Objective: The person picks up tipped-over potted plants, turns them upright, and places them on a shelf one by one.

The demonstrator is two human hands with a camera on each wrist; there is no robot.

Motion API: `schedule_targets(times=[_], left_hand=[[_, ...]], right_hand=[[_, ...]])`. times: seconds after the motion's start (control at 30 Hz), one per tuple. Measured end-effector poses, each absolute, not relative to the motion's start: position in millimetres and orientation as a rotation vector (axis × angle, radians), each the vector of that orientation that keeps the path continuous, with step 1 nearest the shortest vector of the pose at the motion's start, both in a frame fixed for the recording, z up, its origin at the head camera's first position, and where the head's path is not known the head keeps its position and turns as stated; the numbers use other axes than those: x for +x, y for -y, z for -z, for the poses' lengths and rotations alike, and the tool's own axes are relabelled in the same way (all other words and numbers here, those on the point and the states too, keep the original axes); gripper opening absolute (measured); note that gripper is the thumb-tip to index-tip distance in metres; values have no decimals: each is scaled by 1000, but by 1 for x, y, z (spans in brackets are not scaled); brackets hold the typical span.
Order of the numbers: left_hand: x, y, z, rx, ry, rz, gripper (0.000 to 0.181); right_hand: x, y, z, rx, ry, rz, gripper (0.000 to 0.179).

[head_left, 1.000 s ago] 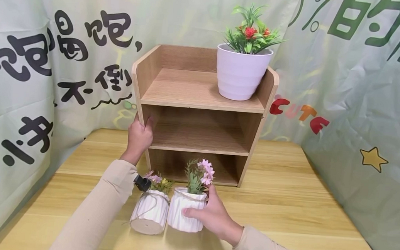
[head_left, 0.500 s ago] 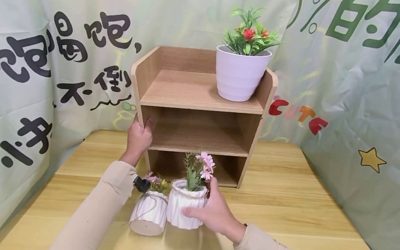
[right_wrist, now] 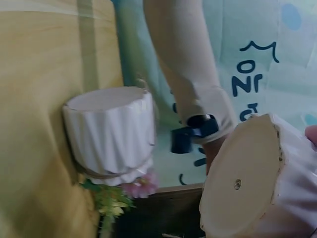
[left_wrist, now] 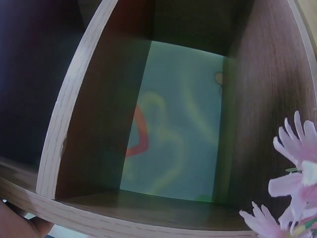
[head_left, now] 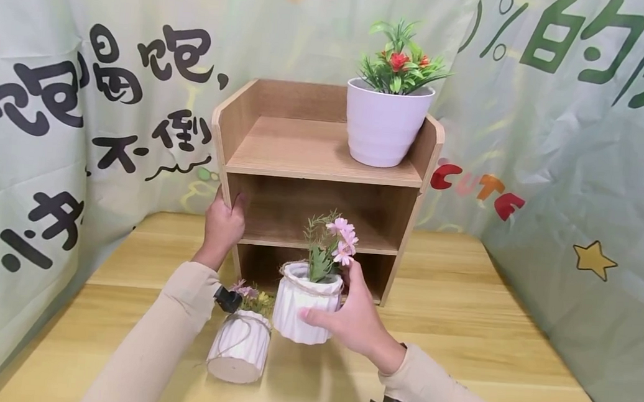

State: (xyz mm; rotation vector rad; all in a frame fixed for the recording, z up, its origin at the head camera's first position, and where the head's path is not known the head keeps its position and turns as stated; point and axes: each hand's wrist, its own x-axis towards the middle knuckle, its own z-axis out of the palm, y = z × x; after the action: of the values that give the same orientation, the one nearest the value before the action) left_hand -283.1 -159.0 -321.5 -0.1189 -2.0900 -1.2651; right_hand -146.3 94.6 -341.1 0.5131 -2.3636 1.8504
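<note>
My left hand grips the left side panel of a wooden shelf, thumb on the inner face. My right hand holds a white fluted pot with pink flowers, raised off the table in front of the lower shelf opening. The base of this pot faces the right wrist view. A second white fluted pot, tied with twine, lies tilted on the table left of the held one, its base toward me. In the left wrist view, pink flowers show beside the shelf side.
A larger pale lilac pot with red flowers and green leaves stands on the shelf's top right. The wooden table lies beneath everything. Printed cloth hangs behind and at both sides.
My right hand has lifted the white flower pot off the table, up and slightly forward toward the shelf. My left hand keeps its grip on the side panel. The tilted pot stays put.
</note>
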Motion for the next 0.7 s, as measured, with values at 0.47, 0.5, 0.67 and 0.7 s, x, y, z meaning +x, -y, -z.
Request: schedule_targets(times=[0.47, 0.5, 0.67, 0.7], left_hand=[[-283, 159, 320, -132, 2073, 1262, 35], [-283, 159, 320, -132, 2076, 1260, 35], [-282, 160, 322, -133, 2086, 1272, 37], [-282, 160, 322, -134, 2086, 1272, 37]], right_hand=[[-156, -96, 314, 554, 2280, -1851, 82], [-157, -96, 313, 555, 2277, -1850, 82], [-160, -97, 307, 571, 2267, -1834, 85], [-160, -97, 306, 571, 2269, -1825, 85]])
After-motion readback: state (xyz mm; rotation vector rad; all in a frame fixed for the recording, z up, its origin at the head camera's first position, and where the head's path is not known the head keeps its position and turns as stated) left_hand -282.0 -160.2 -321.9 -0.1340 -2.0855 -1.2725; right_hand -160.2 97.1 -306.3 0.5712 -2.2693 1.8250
